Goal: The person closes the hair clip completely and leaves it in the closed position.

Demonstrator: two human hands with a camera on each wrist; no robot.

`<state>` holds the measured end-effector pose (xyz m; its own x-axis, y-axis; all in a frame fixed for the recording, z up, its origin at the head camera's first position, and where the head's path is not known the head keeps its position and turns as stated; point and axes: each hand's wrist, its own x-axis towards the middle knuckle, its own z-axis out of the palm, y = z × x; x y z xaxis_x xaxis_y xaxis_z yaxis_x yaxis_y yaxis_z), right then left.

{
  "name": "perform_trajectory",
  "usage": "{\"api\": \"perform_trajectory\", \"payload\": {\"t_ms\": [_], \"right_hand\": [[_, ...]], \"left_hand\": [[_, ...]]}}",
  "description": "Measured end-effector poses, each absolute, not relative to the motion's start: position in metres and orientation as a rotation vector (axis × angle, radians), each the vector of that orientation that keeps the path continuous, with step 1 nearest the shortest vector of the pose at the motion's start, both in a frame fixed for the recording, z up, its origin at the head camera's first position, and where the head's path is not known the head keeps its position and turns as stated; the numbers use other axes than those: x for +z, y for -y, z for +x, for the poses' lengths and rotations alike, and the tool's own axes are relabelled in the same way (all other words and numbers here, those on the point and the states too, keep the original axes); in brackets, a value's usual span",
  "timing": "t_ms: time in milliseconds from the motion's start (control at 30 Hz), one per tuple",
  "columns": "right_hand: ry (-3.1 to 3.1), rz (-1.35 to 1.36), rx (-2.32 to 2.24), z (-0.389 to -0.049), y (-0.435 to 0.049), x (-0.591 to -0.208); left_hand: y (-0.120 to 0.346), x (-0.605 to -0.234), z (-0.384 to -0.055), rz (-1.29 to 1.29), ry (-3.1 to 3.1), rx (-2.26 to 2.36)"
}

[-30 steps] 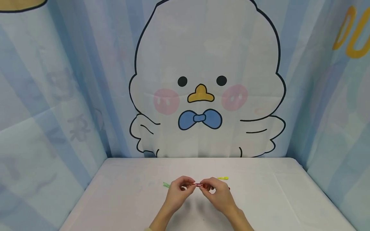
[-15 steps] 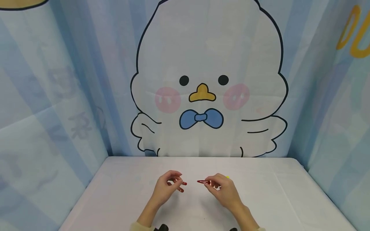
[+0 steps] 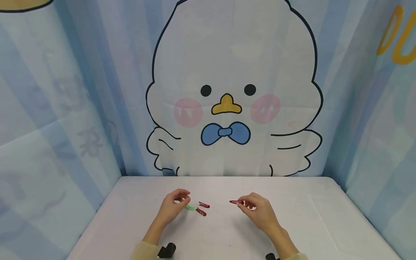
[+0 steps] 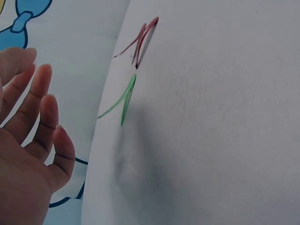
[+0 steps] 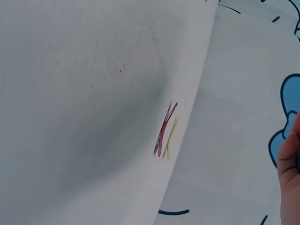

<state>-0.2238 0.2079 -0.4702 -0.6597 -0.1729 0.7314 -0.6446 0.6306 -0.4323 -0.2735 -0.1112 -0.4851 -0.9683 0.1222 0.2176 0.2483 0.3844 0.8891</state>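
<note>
My right hand (image 3: 260, 213) pinches a red snap hair clip (image 3: 234, 202) between thumb and fingertips, above the white table. The right wrist view catches only an edge of that hand (image 5: 290, 173), with the held clip out of sight. My left hand (image 3: 172, 207) holds nothing; its fingers are loosely bent in the left wrist view. Just right of it lies a green hair clip (image 3: 190, 208), partly covered by the fingers in the head view. Beside that are a red clip (image 3: 204, 204) and a second red clip (image 3: 201, 212).
In the right wrist view, a yellow hair clip (image 5: 170, 141) lies along a red clip (image 5: 165, 131) near the table's far edge; the right hand hides this spot in the head view. A curtain (image 3: 227, 159) with a cartoon bird hangs behind the table (image 3: 308, 224).
The hands were together at a red hair clip and have parted. My left hand moved left, uncovering two red clips and part of the green one. My right hand drew right, still holding its clip.
</note>
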Motion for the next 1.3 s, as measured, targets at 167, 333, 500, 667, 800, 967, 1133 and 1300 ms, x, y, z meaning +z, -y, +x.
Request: {"api": "perform_trajectory", "payload": {"t_ms": [167, 333, 500, 667, 800, 967, 1133, 1300], "right_hand": [[2.238, 0.584, 0.919, -0.225, -0.214, -0.468], [2.334, 0.509, 0.947, -0.223, -0.22, -0.467], [2.417, 0.447, 0.966, -0.222, -0.227, -0.469], [2.479, 0.412, 0.976, -0.222, -0.235, -0.472], [2.551, 0.38, 0.971, -0.221, -0.241, -0.473], [2.648, 0.344, 0.97, -0.221, -0.249, -0.474], [2.725, 0.259, 1.017, -0.22, -0.257, -0.478], [2.808, 0.18, 1.1, -0.219, -0.262, -0.483]], "left_hand": [[0.115, -0.488, -0.276, -0.324, 2.529, -1.635], [0.12, -0.493, -0.279, -0.33, 2.554, -1.608], [0.126, -0.498, -0.284, -0.342, 2.599, -1.585], [0.13, -0.5, -0.288, -0.371, 2.638, -1.568], [0.131, -0.5, -0.291, -0.367, 2.717, -1.538], [0.131, -0.498, -0.293, -0.377, 2.786, -1.492], [0.131, -0.497, -0.295, -0.421, 2.815, -1.47], [0.132, -0.498, -0.297, -0.435, 2.849, -1.435]]}}
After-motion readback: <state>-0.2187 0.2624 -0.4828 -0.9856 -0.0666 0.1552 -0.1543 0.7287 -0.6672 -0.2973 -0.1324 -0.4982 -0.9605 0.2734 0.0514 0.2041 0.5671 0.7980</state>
